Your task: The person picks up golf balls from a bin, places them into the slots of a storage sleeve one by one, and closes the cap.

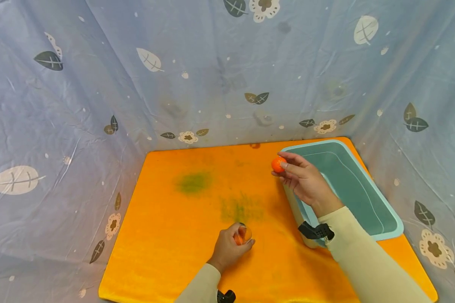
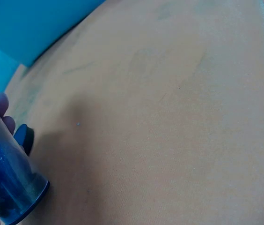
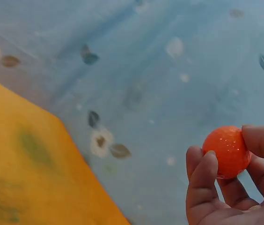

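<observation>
My right hand (image 1: 307, 181) pinches an orange golf ball (image 1: 278, 164) between thumb and fingertips, above the left edge of the blue tub (image 1: 368, 185). Close up in the right wrist view, the golf ball (image 3: 226, 151) has a glossy, dimpled surface. Low over the table, my left hand (image 1: 227, 251) grips a clear cylindrical container (image 1: 246, 232), its round end facing up. The left wrist view shows the container (image 2: 17, 187) partly cut off by the frame, with a small dark disc (image 2: 25, 138) beside it.
The tub stands on the right side of the orange table (image 1: 167, 235), which carries greenish stains. A blue curtain (image 1: 212, 75) with leaf and flower prints surrounds the table at the back and sides.
</observation>
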Demonstrator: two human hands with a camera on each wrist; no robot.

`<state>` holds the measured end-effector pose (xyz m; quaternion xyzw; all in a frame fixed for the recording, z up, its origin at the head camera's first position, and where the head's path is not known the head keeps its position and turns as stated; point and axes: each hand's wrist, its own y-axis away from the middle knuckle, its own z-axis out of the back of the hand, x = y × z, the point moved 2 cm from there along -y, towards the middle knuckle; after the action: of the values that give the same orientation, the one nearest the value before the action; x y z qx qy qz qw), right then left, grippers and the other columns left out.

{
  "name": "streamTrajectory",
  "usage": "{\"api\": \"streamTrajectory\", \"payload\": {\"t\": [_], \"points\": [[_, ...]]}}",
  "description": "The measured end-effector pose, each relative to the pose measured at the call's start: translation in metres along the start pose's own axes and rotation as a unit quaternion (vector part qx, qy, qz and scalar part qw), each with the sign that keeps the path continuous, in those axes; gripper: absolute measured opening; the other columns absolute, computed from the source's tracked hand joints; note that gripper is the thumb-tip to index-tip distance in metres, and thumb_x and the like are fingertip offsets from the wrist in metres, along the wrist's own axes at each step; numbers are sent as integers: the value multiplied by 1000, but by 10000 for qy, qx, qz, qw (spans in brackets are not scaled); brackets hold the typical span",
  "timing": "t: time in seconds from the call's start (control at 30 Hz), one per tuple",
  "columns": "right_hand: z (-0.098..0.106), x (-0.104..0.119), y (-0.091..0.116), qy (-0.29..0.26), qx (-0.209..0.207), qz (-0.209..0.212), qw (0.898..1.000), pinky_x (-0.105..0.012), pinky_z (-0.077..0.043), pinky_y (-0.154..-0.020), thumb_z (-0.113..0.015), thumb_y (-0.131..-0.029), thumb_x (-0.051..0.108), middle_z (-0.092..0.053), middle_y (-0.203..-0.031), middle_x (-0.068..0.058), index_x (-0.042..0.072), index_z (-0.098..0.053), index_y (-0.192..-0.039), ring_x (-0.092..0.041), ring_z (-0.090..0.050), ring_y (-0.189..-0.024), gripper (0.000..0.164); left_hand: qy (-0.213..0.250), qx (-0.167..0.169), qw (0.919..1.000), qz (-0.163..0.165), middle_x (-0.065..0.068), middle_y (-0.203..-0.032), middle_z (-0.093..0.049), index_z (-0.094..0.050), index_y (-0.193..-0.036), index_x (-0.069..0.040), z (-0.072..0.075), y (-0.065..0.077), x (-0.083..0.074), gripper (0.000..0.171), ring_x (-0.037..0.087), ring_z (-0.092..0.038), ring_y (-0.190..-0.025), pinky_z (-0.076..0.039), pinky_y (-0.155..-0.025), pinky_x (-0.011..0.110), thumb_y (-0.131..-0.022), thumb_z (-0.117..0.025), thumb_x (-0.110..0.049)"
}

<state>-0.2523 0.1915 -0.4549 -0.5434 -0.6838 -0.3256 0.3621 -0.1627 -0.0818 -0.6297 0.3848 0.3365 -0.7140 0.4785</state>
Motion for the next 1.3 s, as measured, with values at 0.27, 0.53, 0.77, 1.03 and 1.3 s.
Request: {"api": "streamTrajectory", "payload": {"t": [0.27, 0.53, 0.77, 1.03, 1.3], "points": [[-36, -30, 20, 671, 301, -172, 9971, -34, -59, -93, -63, -109, -2, -63, -127, -15, 2, -65, -136, -28, -76, -104, 28, -64, -79, 9999, 0, -12, -61, -48, -67, -101, -5, -1, -1, -3, 35, 4, -43, -49, -39, -51, 22, -92, -91, -29], [-51, -58, 39, 2206, 862, -83, 9715, -42, -58, -93, -72, -107, 12, -67, -127, -20, 0, -63, -141, -34, -72, -109, 36, 7, -213, 9996, -191, -13, -71, -62, -70, -104, -5, -1, 0, -1, 31, 2, -50, -53, -47, -51, 22, -89, -92, -21], [-52, -91, 51, 3235, 1184, -173, 9386, -38, -57, -86, -74, -107, 16, -66, -129, -11, 7, -70, -135, -39, -70, -97, 30, 1, -327, 9986, -413, -13, -78, -66, -71, -104, -11, 0, -1, -1, 27, 3, -57, -61, -52, -58, 23, -89, -91, -21], [-53, -111, 56, 4296, 1703, 345, 8861, -34, -52, -78, -79, -102, 8, -63, -120, -1, 11, -76, -121, -25, -57, -86, 20, -76, -427, 9975, -553, -12, -79, -68, -73, -109, -18, 2, 0, 0, 27, 4, -59, -64, -51, -61, 24, -89, -90, -23], [-53, -119, 60, 4587, 1790, 264, 8700, -32, -54, -73, -75, -103, 5, -65, -123, -5, 9, -77, -123, -21, -57, -80, 20, -150, -468, 9978, -448, -12, -74, -66, -75, -127, -5, 3, 1, -1, 45, 1, -56, -57, -50, -53, 21, -87, -88, -18]]}}
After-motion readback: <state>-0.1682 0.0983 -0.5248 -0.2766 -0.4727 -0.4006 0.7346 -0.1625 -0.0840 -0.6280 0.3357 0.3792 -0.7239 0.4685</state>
